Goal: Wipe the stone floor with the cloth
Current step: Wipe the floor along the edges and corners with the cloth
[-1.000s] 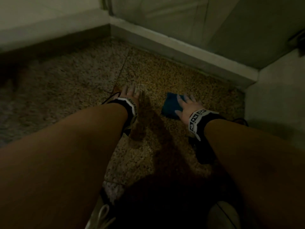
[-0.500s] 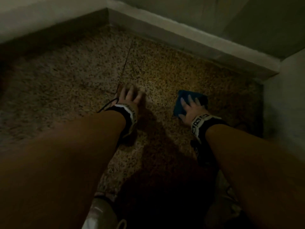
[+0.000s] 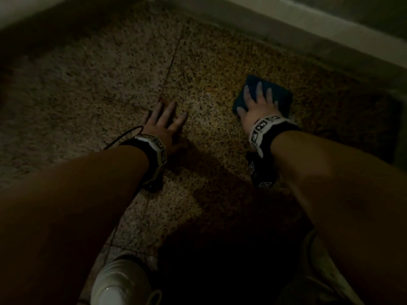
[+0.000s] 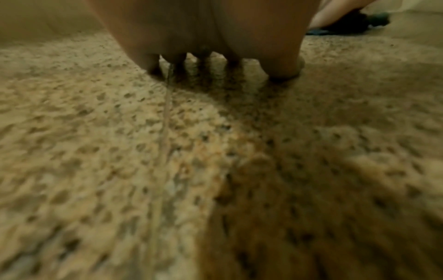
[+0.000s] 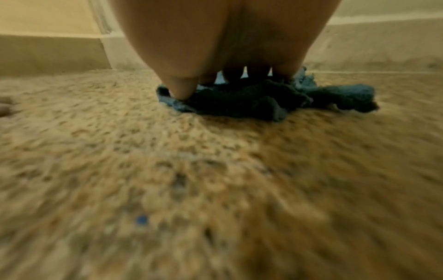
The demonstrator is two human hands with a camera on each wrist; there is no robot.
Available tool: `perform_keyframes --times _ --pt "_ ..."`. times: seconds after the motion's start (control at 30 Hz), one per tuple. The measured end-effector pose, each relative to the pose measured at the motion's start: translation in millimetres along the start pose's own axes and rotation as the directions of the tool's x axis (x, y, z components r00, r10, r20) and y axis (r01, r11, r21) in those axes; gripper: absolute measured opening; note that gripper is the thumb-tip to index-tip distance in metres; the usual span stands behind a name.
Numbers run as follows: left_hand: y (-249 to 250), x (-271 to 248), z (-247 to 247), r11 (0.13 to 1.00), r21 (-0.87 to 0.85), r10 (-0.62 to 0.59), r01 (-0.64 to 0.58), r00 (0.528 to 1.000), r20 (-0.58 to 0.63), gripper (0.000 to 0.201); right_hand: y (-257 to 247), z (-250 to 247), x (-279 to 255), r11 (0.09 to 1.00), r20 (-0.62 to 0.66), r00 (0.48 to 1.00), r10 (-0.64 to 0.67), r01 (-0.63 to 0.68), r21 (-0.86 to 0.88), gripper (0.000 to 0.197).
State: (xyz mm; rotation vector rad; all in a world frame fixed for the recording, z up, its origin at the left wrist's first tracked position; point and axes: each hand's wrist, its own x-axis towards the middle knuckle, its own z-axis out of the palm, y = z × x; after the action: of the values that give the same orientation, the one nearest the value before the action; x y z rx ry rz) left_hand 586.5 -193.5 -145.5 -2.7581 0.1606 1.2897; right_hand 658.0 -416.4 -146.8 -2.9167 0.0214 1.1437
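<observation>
The right hand (image 3: 257, 108) lies flat, fingers straight and spread, pressing on a small dark blue cloth (image 3: 279, 93) that sits on the speckled tan stone floor (image 3: 209, 69), near the pale skirting (image 3: 308, 25) along the far wall. The left hand (image 3: 163, 122) is also flat and holding nothing, its straight fingers splayed on bare stone beside a thin dark joint line (image 3: 171, 62), well apart from the cloth.

The head view shows the cloth as a neat folded patch. The right wrist view shows it instead rumpled and bunched (image 5: 263, 98), with the thumb tip (image 5: 182, 89) on its near left edge. The left wrist view shows light between the splayed fingers (image 4: 285, 66) and the joint line (image 4: 165, 123) running under them. Only the head view shows a white shoe (image 3: 119, 282) low in the frame.
</observation>
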Motion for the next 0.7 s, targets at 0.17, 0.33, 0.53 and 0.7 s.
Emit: perform_keyframes --times 0.17,0.33,0.53,0.7 --pt "-1 -1 1 1.000 -0.007 0.008 -0.008 1.000 -0.007 0.083 -2 7 -11 0.997 -0.020 0.999 -0.040 0.039 -0.066 0.058" --pt "1 -4 -1 0.999 -0.026 0.025 -0.025 1.000 -0.018 0.083 -15 42 -45 0.980 -0.006 0.990 -0.144 0.142 -0.136 0.058" --pt "-2 -6 0 0.999 -0.046 0.001 -0.002 1.000 -0.027 0.086 -17 57 -67 0.944 0.065 0.962 -0.265 0.273 -0.187 0.058" --pt "-13 -1 10 0.983 -0.159 -0.102 0.093 0.994 -0.048 0.104 10 38 -58 0.860 0.127 0.938 -0.321 0.345 -0.375 0.058"
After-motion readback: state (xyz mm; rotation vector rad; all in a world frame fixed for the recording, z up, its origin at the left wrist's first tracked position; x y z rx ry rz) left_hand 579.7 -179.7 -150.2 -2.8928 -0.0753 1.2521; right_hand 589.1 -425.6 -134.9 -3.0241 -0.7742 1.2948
